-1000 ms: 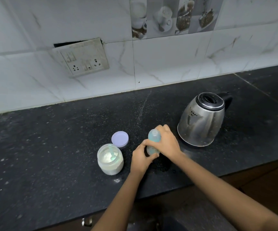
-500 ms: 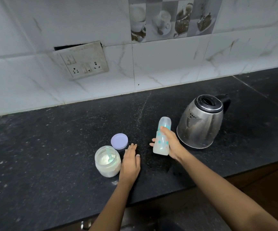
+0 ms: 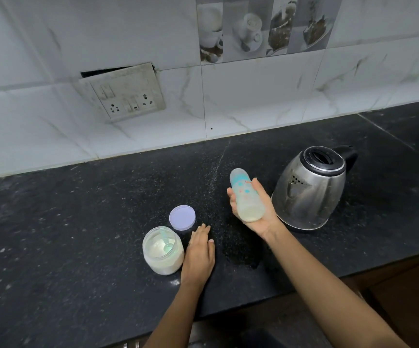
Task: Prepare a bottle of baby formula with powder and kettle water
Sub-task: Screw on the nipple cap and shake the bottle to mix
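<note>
right hand point(image 3: 255, 214) is palm up over the counter point(image 3: 77, 222), thumb and fingers curled round the bottle point(image 3: 245, 197). the bottle lies tilted in the palm, base toward us at 6, capped end pointing away at about 11. we see a pale off-white fill pooled at the base end. the upper part looks clear, with teal and pink print. powder or liquid, we can't tell. the bottle is off the counter, carried by the hand alone.

left hand point(image 3: 198, 257) lies flat on the counter, palm down, fingers straight and close together, holding nothing. it sits at 3 of the jar point(image 3: 163, 254), just beside it. touching or not, we can't tell.

the jar is open, upright and partly filled with white powder. a pale green scoop point(image 3: 165, 243) stands in it, handle toward 12. the lid point(image 3: 182, 217) lies flat on the counter at 1 of the jar, just beside it and near the left fingertips.

kettle point(image 3: 309, 189) stands at 3 of the bottle, just beside the right hand. steel body, black lid down, spout facing 8, black handle at 2.

we see a darker patch point(image 3: 238, 249) on the counter between the two wrists. socket plate point(image 3: 125, 94) is on the tiled wall point(image 3: 253, 109) at 11 of the jar, with a dark gap above its top edge.
</note>
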A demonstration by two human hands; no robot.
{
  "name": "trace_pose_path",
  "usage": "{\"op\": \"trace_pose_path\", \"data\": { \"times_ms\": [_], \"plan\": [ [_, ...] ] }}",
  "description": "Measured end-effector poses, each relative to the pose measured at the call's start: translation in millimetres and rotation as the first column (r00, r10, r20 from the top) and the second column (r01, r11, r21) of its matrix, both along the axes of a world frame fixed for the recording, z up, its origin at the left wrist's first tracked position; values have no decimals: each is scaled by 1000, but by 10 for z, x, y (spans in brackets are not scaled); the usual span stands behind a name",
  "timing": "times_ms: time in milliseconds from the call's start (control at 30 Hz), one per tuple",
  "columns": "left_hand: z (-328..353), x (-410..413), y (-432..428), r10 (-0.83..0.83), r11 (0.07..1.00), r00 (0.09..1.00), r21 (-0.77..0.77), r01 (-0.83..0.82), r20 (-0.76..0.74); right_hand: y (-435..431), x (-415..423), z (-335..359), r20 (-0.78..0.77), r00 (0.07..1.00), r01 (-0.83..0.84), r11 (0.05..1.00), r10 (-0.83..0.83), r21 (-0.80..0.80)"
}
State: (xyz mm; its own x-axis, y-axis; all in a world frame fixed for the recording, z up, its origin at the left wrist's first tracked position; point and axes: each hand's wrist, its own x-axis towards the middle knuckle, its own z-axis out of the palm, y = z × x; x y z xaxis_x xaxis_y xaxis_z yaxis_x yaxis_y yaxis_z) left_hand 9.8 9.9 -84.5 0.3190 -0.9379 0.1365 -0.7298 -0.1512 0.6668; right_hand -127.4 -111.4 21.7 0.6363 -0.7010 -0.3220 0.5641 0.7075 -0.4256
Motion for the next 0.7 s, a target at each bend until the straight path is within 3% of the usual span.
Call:
{"op": "trace_pose_path", "data": {
  "times_ms": [100, 200, 367, 467, 600, 700],
  "plan": [
    [-11, 2, -22, 0, 1000, 1000, 7, 0, 12, -21, 50, 35, -12, 998, -59, 995, 58, -78],
    [-18, 3, -33, -10, 1000, 999, 10, 10, 32, -66, 103, 78, -15, 1000, 26, 1000, -26, -14],
    [-42, 21, -44, -15, 1000, 998, 27, 14, 57, -102, 48, 44, 118, 993, 16, 991, -32, 130],
    [-35, 11, -45, -12, 999, 997, 30, 10, 71, -71, -6, 89, 150, 986, 61, 991, -79, 122],
    [-22, 6, -35, -17, 1000, 996, 23, 15, 83, -105, -113, 28, 130, 989, -75, 997, 73, 6],
    [-19, 2, -31, -14, 1000, 996, 24, 12, 93, -137, -163, 32, 265, 946, -182, 982, 188, -47]
  ]
}}
